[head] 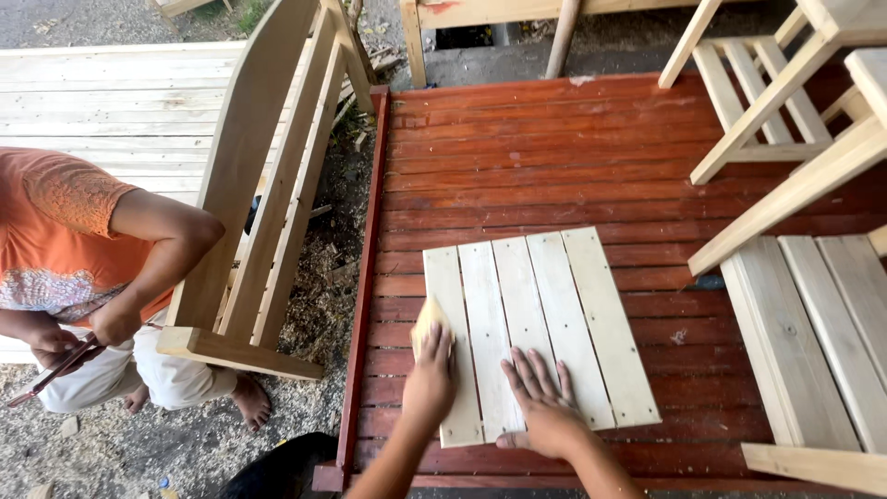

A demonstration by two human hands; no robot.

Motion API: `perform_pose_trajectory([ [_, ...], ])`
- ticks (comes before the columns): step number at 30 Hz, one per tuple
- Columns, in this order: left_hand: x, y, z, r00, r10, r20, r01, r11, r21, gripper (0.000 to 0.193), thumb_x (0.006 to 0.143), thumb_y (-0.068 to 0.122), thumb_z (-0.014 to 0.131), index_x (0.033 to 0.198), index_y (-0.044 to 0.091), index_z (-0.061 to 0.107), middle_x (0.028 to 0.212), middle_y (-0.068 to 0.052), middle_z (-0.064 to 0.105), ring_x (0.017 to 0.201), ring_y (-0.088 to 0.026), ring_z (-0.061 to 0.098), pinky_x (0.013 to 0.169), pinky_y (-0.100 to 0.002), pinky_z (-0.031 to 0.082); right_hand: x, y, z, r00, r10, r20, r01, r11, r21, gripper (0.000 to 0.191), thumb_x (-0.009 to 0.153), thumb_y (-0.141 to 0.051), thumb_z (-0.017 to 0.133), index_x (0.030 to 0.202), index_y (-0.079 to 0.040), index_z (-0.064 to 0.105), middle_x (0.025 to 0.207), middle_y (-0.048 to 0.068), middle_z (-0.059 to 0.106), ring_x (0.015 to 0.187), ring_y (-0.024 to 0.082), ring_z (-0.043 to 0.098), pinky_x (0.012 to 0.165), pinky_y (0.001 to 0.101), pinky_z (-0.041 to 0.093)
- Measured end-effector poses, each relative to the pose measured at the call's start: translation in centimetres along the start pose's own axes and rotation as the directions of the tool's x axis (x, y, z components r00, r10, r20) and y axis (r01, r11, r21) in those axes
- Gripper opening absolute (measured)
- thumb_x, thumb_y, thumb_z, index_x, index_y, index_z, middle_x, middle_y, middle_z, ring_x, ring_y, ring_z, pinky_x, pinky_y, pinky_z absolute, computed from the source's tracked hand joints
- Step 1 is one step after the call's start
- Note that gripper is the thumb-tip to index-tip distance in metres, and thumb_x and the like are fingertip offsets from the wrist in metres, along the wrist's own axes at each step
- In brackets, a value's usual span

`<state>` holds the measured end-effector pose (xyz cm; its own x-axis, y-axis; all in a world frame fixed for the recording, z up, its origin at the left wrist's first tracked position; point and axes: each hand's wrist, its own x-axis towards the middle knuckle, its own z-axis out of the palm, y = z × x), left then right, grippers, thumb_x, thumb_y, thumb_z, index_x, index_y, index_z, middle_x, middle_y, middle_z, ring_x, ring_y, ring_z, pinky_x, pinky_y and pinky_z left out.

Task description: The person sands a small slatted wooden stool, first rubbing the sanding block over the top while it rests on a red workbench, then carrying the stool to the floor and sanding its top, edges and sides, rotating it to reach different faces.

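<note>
Fingers (538, 374) of the right hand (545, 411) spread flat, left hand (431, 374) gripping yellow sandpaper (429, 321), on the pale slatted wooden panel (540, 323) atop the red-stained slatted worktop (554, 157): probably light, stiff, best held by its edges.

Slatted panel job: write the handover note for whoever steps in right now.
Left hand: presses a yellowish sanding pad on the leftmost slat of the pale slatted panel.
Right hand: flat, fingers spread, steadying the panel's near edge.
Panel lies on the red-stained slatted platform.
Done: cannot tell how much is sanded.
Left: judging by the pad's place, probably the slats to its right.
Nearby: a seated person in orange.
</note>
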<state>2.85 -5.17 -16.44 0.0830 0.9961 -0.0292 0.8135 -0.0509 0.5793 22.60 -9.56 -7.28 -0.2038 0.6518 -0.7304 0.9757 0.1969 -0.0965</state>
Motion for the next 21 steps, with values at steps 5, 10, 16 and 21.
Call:
perform_pose_trajectory([
  [5, -1.7, 0.3, 0.1, 0.996, 0.048, -0.079, -0.036, 0.989, 0.146, 0.056, 0.094, 0.016, 0.049, 0.15, 0.013, 0.046, 0.163, -0.01, 0.033, 0.142, -0.038, 0.044, 0.103, -0.045, 0.052, -0.3, -0.3, -0.6, 1.0, 0.002, 0.026, -0.003, 1.0, 0.022, 0.127, 0.084, -0.078, 0.057, 0.161, -0.02, -0.027, 0.17, 0.004, -0.035, 0.154, 0.025, -0.033, 0.125, 0.0557, -0.018],
  [10, 5.9, 0.6, -1.0, 0.998, -0.053, -0.029, 0.055, 0.995, 0.084, 0.051, 0.103, 0.023, 0.041, 0.153, 0.014, 0.042, 0.166, -0.008, 0.03, 0.146, -0.035, 0.038, 0.108, -0.045, 0.048, 0.3, 0.0, 0.0, 1.0, 0.003, 0.0, -0.003, 1.0, -0.013, 0.11, 0.094, -0.079, 0.038, 0.162, -0.02, -0.025, 0.17, 0.003, -0.034, 0.154, 0.024, -0.033, 0.125, 0.0561, -0.016],
  [16, 0.1, -0.2, 0.1, 0.988, 0.093, 0.122, -0.129, 0.935, 0.331, 0.064, 0.096, 0.019, 0.046, 0.158, 0.008, 0.033, 0.167, -0.012, 0.023, 0.151, -0.04, 0.024, 0.117, -0.05, 0.029, 1.2, 0.5, 1.2, 0.996, 0.013, -0.089, -0.012, 1.0, 0.013, 0.089, 0.099, -0.072, 0.025, 0.164, -0.028, -0.018, 0.173, -0.005, -0.026, 0.157, 0.018, -0.025, 0.125, 0.0519, -0.016],
  [21, -2.1, -0.3, 0.3, 0.976, 0.112, 0.187, -0.177, 0.909, 0.377, 0.06, 0.101, 0.027, 0.042, 0.158, 0.013, 0.03, 0.167, -0.008, 0.023, 0.151, -0.039, 0.021, 0.12, -0.051, 0.021, 2.0, 1.2, 2.3, 0.99, 0.028, -0.136, -0.028, 1.0, -0.003, 0.083, 0.1, -0.069, 0.02, 0.164, -0.029, -0.015, 0.173, -0.006, -0.022, 0.157, 0.018, -0.021, 0.125, 0.0496, -0.014],
])
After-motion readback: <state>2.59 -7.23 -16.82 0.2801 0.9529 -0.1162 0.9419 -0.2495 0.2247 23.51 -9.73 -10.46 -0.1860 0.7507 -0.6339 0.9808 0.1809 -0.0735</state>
